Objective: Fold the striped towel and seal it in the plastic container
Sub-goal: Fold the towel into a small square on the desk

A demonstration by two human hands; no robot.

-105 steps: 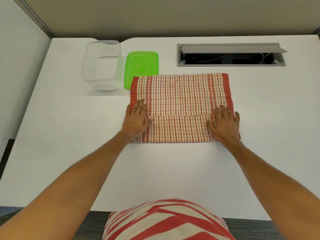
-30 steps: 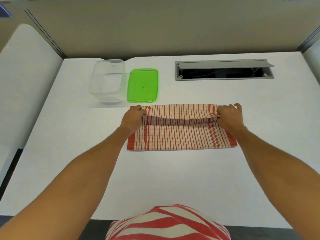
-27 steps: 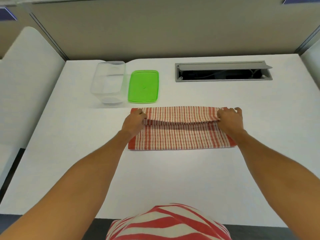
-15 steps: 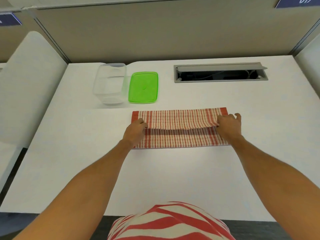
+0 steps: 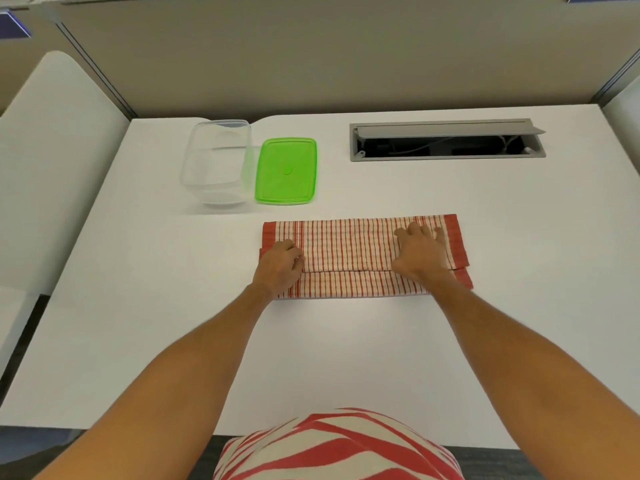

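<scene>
Striped towel pressed flat into a long narrow band.

The left hand (image 5: 280,268) is curled loosely on the towel's left end, gripping nothing; the right hand (image 5: 420,252) is spread wide and flat on the right end. The striped towel (image 5: 349,252) is seen folded lengthwise on the white counter (image 5: 138,306). Further folds are judged necessary. The clear plastic container (image 5: 216,162) and green lid (image 5: 286,170) lie empty and apart, far left; packing and sealing remain.

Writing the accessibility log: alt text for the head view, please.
Both hands press a red-striped towel, folded into a long strip, on a white table: left hand curled, right hand flat. Beyond it, a clear container stands open beside its green lid.
</scene>
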